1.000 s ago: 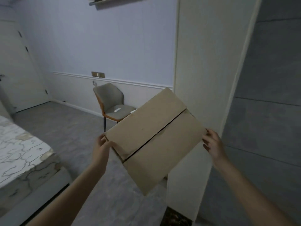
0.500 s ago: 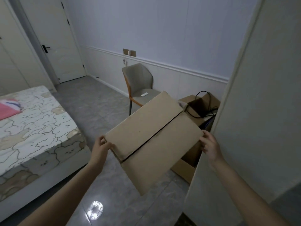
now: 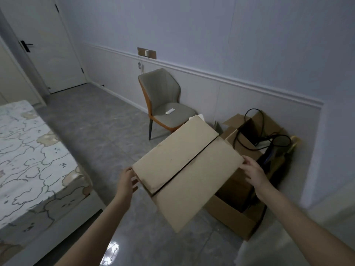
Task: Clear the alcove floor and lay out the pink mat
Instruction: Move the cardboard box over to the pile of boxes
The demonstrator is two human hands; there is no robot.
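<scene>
I hold a closed cardboard box (image 3: 188,169) in the air between both hands, tilted, with its top seam running diagonally. My left hand (image 3: 127,181) grips its near left corner, thumb on top and fingers beneath. My right hand (image 3: 253,172) grips the right corner with its fingers curled over the edge. The box hangs above the grey tiled floor (image 3: 107,135), just left of an open cardboard box (image 3: 232,219) on the floor. No pink mat is in view.
Against the wall at right stand open cartons (image 3: 255,129) holding black cables (image 3: 249,114). A grey chair (image 3: 163,104) with a small white remote (image 3: 170,111) stands by the wall. A patterned bed (image 3: 32,150) fills the left; a white door (image 3: 48,45) is far left.
The view has swung past the white partition, bringing the open cartons by the wall into sight. The box stays in both hands and now hangs beside those cartons.
</scene>
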